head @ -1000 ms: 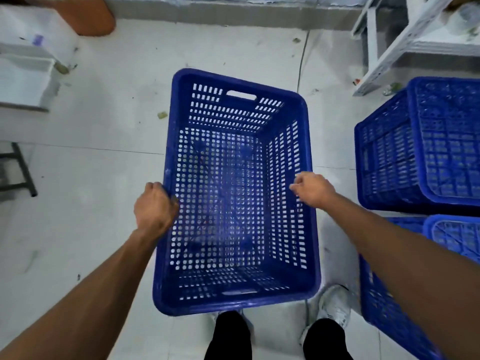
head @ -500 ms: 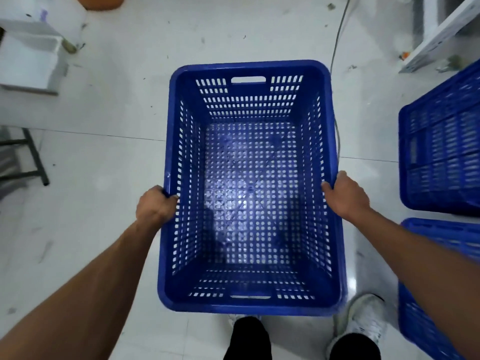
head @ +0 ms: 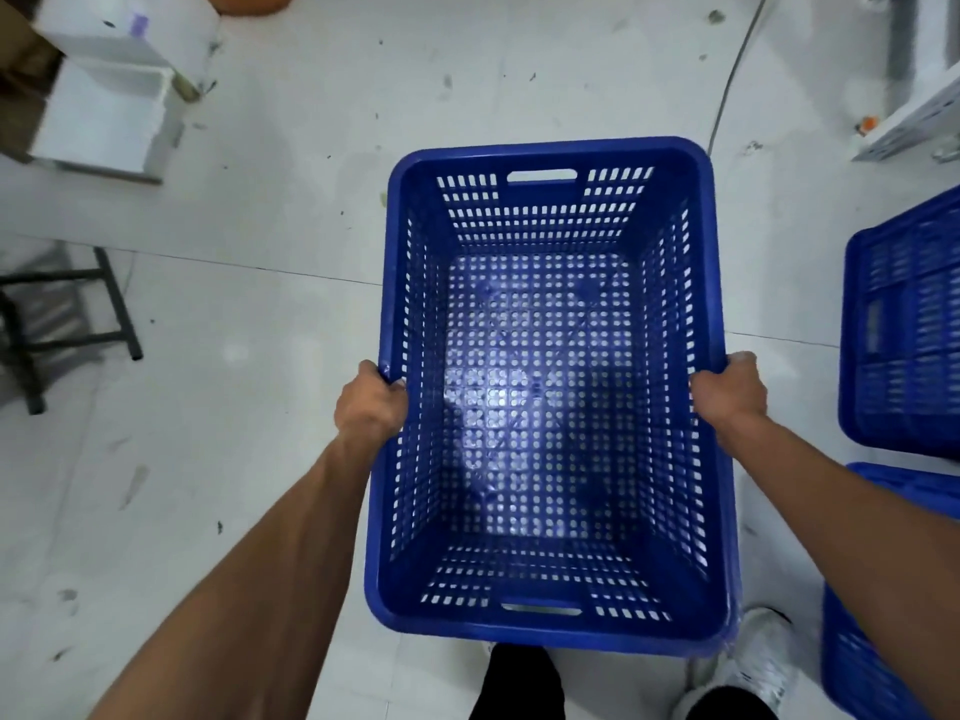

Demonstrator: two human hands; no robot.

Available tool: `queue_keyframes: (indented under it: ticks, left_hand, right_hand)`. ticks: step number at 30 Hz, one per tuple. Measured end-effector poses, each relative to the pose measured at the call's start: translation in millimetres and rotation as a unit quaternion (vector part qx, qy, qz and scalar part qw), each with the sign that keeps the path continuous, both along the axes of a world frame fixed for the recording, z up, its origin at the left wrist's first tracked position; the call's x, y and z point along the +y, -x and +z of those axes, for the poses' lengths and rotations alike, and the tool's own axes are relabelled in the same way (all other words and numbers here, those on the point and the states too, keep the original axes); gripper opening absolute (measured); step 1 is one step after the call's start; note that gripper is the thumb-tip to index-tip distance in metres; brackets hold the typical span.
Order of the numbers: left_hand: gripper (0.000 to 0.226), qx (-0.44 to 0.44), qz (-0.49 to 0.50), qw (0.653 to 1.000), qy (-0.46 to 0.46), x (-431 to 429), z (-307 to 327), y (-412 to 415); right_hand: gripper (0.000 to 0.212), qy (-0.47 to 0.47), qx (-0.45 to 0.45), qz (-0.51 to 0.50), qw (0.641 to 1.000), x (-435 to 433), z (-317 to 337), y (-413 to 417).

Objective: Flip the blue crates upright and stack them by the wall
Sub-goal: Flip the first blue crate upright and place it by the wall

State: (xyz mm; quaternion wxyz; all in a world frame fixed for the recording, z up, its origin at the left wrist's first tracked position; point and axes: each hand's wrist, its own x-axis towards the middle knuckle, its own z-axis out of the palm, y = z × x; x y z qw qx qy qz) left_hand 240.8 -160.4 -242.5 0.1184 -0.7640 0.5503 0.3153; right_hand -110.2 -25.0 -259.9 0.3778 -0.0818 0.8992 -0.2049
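The blue crate (head: 545, 397) sits mouth-up in the middle of the view, carried over the pale tiled floor (head: 260, 226), its perforated bottom showing the light floor through the holes. The left hand (head: 370, 405) is curled tight over the left long rim, fingers wrapped to the inside wall; the right hand (head: 730, 389) is closed the same way over the right rim, directly opposite. Both grips sit about midway along the sides, so the load looks balanced.

Just past the near end of the crate are the person's legs and a white shoe (head: 753, 662). On the right edge stand more blue crates (head: 904, 335), one with its slatted side facing the camera and another crate rim (head: 904, 491) nearer; whether these are upright or turned cannot be told for certain. Far left are a white box (head: 109, 116) and a dark metal frame (head: 67, 314).

Judging risks: the crate hides the floor ahead, so a foot could catch the cable (head: 727, 90) running far right. Its right corner could also knock the neighbouring crates while swinging toward the wall.
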Motion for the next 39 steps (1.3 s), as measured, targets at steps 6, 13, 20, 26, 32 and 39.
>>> queue_keyframes:
  ticks: [6,13,20,26,32,39]
  left_hand:
    - [0.032,0.011,0.003,1.0,-0.015,0.8,28.3,-8.6]
    - [0.034,0.027,0.013,1.0,0.004,6.2,106.0,-30.0]
    - [0.03,0.048,0.026,0.995,0.081,9.8,223.1,-44.2]
    - [0.025,0.063,0.049,0.99,0.113,-5.7,299.4,-42.9]
    - [0.027,0.044,0.11,0.985,0.127,-37.1,352.5,-19.1]
    - [0.028,0.027,0.175,0.979,0.097,-91.0,387.2,31.4]
  right_hand:
    - [0.038,0.047,-0.049,-0.11,0.992,-2.9,27.7,2.5]
    - [0.028,0.056,-0.019,-0.081,0.995,-19.1,113.5,-15.4]
    - [0.018,0.067,0.051,-0.012,0.996,-48.8,233.6,-21.9]
    - [0.023,0.085,0.082,0.033,0.992,-91.5,313.6,-13.9]
    - [0.021,0.091,0.084,0.06,0.99,-149.8,362.9,9.0]
    - [0.024,0.092,0.076,0.098,0.988,-258.1,383.0,53.7]
